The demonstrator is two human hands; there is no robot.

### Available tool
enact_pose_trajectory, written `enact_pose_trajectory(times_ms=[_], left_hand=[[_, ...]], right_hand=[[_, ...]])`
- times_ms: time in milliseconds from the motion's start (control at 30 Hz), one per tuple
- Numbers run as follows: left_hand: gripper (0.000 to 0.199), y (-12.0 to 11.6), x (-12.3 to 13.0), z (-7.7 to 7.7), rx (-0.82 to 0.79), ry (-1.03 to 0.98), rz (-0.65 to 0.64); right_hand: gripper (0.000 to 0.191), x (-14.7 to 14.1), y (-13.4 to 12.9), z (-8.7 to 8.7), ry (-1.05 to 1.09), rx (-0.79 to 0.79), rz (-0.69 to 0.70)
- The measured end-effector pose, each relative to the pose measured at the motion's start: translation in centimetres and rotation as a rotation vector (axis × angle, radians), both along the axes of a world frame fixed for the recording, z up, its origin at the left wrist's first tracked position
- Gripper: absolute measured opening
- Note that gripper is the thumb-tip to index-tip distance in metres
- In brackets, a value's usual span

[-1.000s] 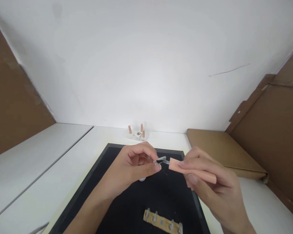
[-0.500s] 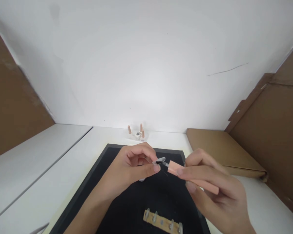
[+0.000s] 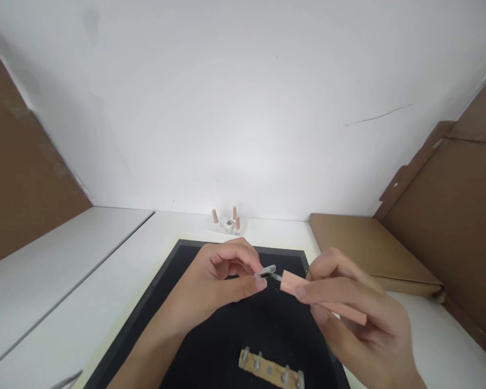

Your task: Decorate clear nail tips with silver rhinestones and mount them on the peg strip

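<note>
Between its thumb and fingers, my left hand (image 3: 222, 275) pinches a small clear nail-shaped piece (image 3: 268, 270) over the black mat (image 3: 227, 335). My right hand (image 3: 356, 308) holds a long pink cap (image 3: 328, 300) with a thin brush (image 3: 276, 276) at its left end. The brush tip is at the underside of the clear piece; whether they touch is hard to tell. Below the hands lies a tan strip (image 3: 269, 370) with several small clear pieces standing on it.
At the back, small bottles with pink caps (image 3: 215, 215) stand in a clear holder (image 3: 227, 229) near the white wall. A flat cardboard box (image 3: 360, 243) lies at the right. Brown cardboard panels (image 3: 461, 216) rise at both sides.
The clear piece in my left hand has tilted and shifted slightly. My right hand with the pink cap and brush has moved a little right and down.
</note>
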State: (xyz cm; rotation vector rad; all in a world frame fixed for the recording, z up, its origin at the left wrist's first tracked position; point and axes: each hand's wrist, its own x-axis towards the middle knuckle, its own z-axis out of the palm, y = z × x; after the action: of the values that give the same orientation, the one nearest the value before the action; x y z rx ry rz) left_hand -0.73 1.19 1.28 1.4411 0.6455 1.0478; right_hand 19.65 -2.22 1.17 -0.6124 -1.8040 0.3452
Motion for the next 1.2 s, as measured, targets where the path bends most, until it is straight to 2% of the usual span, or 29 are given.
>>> enact_pose_trajectory(times_ms=[133, 267, 600, 767, 1000, 1200], left_hand=[[0.008, -0.02, -0.08, -0.23, -0.007, 0.009, 0.003], [0.008, -0.11, -0.14, -0.43, -0.028, 0.019, 0.000], [0.008, 0.25, -0.22, -0.71, -0.002, 0.006, 0.010], [0.007, 0.35, -0.32, -0.27, 0.018, 0.017, 0.009], [0.007, 0.06, -0.33, -0.24, 0.017, 0.055, 0.000], [0.007, 0.05, -0.34, -0.54, 0.009, 0.057, 0.002]], right_hand=[[0.037, 0.22, -0.08, -0.07, -0.056, 0.056, -0.048], [0.030, 0.25, -0.14, -0.02, -0.048, 0.046, -0.085], [0.027, 0.51, -0.05, -0.35, -0.008, -0.025, -0.041], [0.032, 0.09, -0.05, 0.25, -0.014, -0.023, 0.069], [0.032, -0.01, -0.09, 0.34, -0.047, 0.022, -0.031], [0.029, 0.38, -0.01, 0.00, -0.089, 0.026, -0.045]])
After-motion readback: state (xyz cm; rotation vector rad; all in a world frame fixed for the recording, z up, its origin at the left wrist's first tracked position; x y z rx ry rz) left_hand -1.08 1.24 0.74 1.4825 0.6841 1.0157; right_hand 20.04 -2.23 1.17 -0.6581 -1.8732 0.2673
